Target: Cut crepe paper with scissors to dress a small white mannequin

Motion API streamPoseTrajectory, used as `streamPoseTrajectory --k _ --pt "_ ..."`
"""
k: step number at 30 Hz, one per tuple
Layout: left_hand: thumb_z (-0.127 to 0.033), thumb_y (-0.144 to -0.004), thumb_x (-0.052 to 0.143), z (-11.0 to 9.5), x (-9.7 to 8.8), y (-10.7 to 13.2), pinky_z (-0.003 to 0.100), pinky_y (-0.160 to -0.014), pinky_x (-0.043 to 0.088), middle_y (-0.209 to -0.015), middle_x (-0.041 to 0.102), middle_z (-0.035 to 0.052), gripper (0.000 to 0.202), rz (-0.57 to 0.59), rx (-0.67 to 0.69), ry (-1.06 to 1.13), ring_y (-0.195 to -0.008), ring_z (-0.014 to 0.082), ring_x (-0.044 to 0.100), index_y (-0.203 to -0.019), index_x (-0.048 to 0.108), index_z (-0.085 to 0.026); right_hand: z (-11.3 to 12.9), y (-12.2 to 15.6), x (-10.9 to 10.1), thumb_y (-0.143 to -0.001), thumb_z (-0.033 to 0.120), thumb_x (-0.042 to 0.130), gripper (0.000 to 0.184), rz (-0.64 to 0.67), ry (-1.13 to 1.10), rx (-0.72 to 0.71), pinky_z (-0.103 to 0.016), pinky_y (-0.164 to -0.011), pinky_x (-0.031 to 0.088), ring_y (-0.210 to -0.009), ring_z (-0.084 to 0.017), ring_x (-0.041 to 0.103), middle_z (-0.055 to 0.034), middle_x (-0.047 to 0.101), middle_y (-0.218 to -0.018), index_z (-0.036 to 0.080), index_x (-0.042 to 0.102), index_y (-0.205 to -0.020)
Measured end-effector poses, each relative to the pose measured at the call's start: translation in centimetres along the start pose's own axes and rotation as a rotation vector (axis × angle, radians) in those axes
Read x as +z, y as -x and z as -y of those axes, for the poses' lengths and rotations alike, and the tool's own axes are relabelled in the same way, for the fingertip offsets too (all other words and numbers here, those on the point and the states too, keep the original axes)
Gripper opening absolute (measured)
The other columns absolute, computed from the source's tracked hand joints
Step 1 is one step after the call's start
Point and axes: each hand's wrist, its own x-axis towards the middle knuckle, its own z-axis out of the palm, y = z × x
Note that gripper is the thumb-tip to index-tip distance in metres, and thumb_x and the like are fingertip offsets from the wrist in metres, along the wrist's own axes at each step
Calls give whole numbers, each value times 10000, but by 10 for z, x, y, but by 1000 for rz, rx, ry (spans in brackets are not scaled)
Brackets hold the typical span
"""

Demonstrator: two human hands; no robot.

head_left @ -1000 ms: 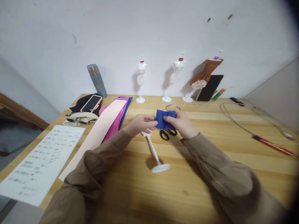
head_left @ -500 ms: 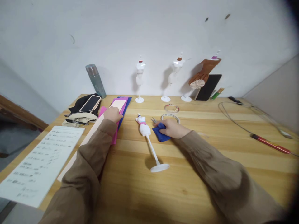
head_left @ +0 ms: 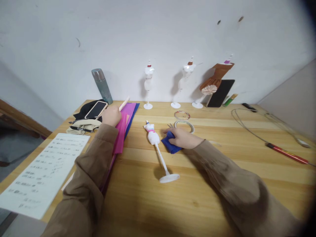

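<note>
Our left hand [head_left: 111,116] is closed on the end of a long cream sheet [head_left: 124,103], whose stiff edge tips up off the pink sheets [head_left: 121,131] just beneath. Our right hand [head_left: 181,138] lies palm-down on a folded blue piece [head_left: 170,147], matte and soft-looking; whether the fingers pinch it we cannot tell. Between the hands a small white mannequin [head_left: 153,136] lies on the wooden table [head_left: 222,158], wearing only a pink waistband. We judge the dressing barely begun: blue folded, nothing fitted. Far beyond the right hand, one standing mannequin [head_left: 217,75] wears pleated brown paper.
</note>
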Motion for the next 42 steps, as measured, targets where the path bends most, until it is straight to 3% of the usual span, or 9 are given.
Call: streamPoseTrajectory --k 7,10,15,20,26,30,33,37,42 --pt "-256 -920 366 -8 -59 35 372 -777 472 -916 712 171 388 -191 32 8 -906 308 661 -942 732 -127 9 13 -9 -803 287 639 258 -180 1 -194 -422 -928 486 -1066 -331 642 -172 693 -1129 164 730 -1011" --pt "-258 -931 364 -23 -74 56 364 -754 449 -873 704 145 387 -214 92 1 -870 298 653 -935 731 -134 17 15 -10 -816 409 653 426 -344 -341 -264 -502 -1075 410 -1238 -358 568 -198 629 -1306 147 696 -1150" --pt "-219 -930 362 -64 -63 89 348 -664 427 -843 680 165 375 -191 312 -26 -821 284 652 -928 716 -95 35 15 2 -743 631 699 739 -96 -1384 -261 -471 -1008 512 -1253 -304 597 -165 592 -1395 216 535 -1332" --pt "-130 -903 407 -102 -40 117 318 -640 439 -903 690 167 302 63 619 22 -900 277 677 -939 705 -96 41 9 11 -763 527 717 465 -96 -1743 -192 -406 -860 601 -1066 -272 695 -114 719 -1151 210 607 -1085" --pt "-222 -977 367 -100 -39 112 342 -748 481 -1045 692 156 320 77 548 63 -996 284 665 -1066 659 -125 29 -4 20 -706 154 722 285 -236 -1788 36 -356 -715 638 -824 -221 729 -65 756 -951 191 608 -964" --pt "-306 -935 481 -87 -32 86 365 -833 483 -1097 694 157 357 44 394 155 -1037 305 650 -1219 590 -119 28 -4 19 -692 166 731 331 -293 -1752 16 -354 -691 638 -875 -232 724 -53 752 -999 208 613 -999" --pt "-356 -850 592 -80 -22 65 364 -873 487 -1150 696 137 492 209 453 440 -1035 294 648 -1286 572 -129 28 -1 12 -654 226 781 413 -356 -1702 -23 -344 -668 624 -884 -235 715 -47 741 -1033 234 610 -1029" --pt "-318 -752 632 -73 -19 47 282 -707 491 -936 731 50 293 529 492 771 -883 237 668 -982 718 -157 18 3 -4 -634 371 813 424 -437 -1567 -72 -327 -648 596 -807 -215 701 -58 733 -969 215 615 -975" --pt "-243 -666 655 -62 -34 37 246 -585 421 -635 623 -22 72 306 338 729 -673 177 610 -690 675 -178 -18 3 -25 -806 422 634 253 -430 -965 38 -265 -578 522 -676 -161 677 -59 723 -850 190 627 -908"
